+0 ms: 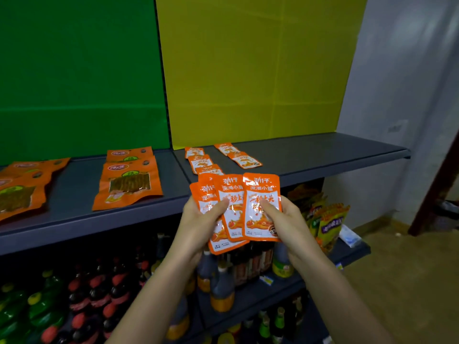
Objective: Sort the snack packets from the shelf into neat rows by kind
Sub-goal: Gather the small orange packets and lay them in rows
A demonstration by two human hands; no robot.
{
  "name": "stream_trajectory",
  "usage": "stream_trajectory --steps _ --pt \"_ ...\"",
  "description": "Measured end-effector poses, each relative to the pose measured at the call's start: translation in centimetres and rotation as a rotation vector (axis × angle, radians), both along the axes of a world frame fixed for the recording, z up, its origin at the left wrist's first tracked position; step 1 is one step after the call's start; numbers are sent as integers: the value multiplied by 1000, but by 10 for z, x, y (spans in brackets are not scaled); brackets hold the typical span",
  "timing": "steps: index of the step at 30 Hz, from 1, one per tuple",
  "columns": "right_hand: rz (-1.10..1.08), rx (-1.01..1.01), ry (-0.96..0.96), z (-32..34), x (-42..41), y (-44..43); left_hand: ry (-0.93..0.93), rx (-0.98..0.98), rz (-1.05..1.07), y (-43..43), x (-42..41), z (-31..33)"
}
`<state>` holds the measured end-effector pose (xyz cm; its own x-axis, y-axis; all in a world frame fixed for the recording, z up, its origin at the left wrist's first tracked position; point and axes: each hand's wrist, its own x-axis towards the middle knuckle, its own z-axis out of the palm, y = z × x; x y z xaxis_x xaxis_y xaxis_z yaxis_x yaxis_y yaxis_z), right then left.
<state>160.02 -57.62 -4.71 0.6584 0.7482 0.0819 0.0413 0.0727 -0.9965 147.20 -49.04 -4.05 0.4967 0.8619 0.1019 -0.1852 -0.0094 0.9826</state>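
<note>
Several small orange-and-white foil snack packets [229, 188], fanned before the grey shelf [323, 155]; left hand [201, 219] grips them, right hand [283, 217] pinches the front one. Likely light, slick, floppy: pinch edges.

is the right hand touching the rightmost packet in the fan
Touching. Head view shows the right hand pinching the rightmost packet, thumb across its front.

Bare left forearm [154, 294] rose from lower left, bare right forearm [335, 294] from lower right, wrists converged mid-frame, left hand [203, 217] gripped a fan of small orange-and-white foil snack packets [232, 189], thumb across its front, right hand [285, 219] pinched the rightmost packet [260, 187], thumb pressed on its face
</note>
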Motion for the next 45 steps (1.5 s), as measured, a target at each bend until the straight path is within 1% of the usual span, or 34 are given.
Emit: stream_trajectory --steps 3,5,10,14,21,27,28,30,31,33,36,40,42,45 --pt "-31 1 -18 13 37 24 -60 44 83 29 16 15" --pt "-35 -24 -75 24 65 45 -88 74 127 49 26 27" --pt "9 -222 -289 33 124 107 -93 89 160 86 53 42" --pt "44 -340 -393 30 147 142 -63 73 184 103 72 43" --pt "18 -519 -765 22 168 159 -27 47 201 116 98 45" --pt "72 -545 -991 27 180 158 22 61 261 116 126 47" --pt "50 -513 -1050 29 184 156 21 62 273 116 131 47" --pt "-18 -336 -1115 35 195 154 17 70 290 114 143 49" --pt "-14 -235 -1079 39 201 155 13 67 295 113 151 51" --pt "123 -130 -899 50 214 160 2 48 295 111 169 55" --pt "376 -61 -632 60 230 172 -13 22 279 109 202 60" --pt "567 -28 -408 58 258 188 -72 -49 263 106 238 60" --pt "573 1 -338 58 279 196 -98 -101 298 108 245 61" --pt "457 -24 -354 59 313 214 -127 -159 393 111 243 62"
